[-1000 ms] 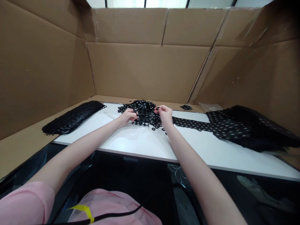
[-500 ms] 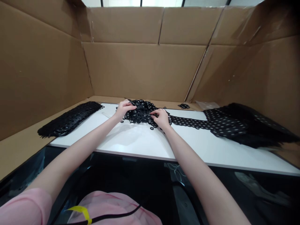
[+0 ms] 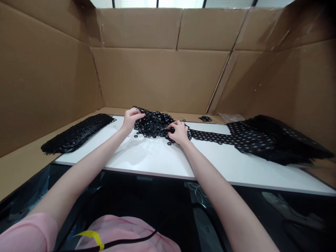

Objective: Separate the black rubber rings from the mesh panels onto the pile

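Left hand (image 3: 132, 118) is pinching the raised edge of a thin black hole-punched sheet (image 3: 154, 120), fingertips closed on it; sheet is lying bunched mid-table, strewn with loose rings. Right hand (image 3: 180, 131) is curling its fingers shut around small round black rings (image 3: 171, 130) at the sheet's right side. White flat tabletop (image 3: 152, 159) is supporting everything; long black mesh bundle (image 3: 78, 134) is lying far left.

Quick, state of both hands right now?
Left hand: closed, pinching black holed material.
Right hand: closed on a small black piece, exact shape unclear.
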Demonstrator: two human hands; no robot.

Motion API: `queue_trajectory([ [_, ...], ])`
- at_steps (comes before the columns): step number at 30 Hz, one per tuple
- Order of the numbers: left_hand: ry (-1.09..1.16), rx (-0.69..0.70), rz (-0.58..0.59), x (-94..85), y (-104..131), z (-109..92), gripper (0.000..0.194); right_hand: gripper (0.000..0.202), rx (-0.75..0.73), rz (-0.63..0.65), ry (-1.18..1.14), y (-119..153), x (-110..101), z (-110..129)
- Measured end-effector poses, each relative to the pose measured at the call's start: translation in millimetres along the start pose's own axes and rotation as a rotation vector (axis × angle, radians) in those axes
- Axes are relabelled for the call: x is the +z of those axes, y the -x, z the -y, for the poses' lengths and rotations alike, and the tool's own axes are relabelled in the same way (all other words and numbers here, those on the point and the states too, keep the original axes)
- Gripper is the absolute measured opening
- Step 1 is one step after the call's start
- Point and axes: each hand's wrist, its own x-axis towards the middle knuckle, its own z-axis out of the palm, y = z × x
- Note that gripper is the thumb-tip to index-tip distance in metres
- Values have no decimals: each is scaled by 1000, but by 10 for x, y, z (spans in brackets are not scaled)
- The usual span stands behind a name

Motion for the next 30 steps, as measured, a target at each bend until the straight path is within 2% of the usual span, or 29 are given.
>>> queue_trajectory([
  [6,77,33,-60,-70,-39,9,17,13,38,37,-22,4,-38,50],
  [14,299,71,-153,-118,-166,-47,13,25,15,70,-5,2,5,20],
  [18,308,83,-116,-119,-238,-128,12,25,26,76,6,-5,8,23],
  [22,98,64,10,-87,-364,-285,13,26,35,78,4,-7,4,30],
  [25,-21,70,81,-30,-525,-450,13,26,33,77,-2,-4,7,31],
  [30,-6,40,119,69,-891,-647,13,23,20,48,-23,-3,29,24],
])
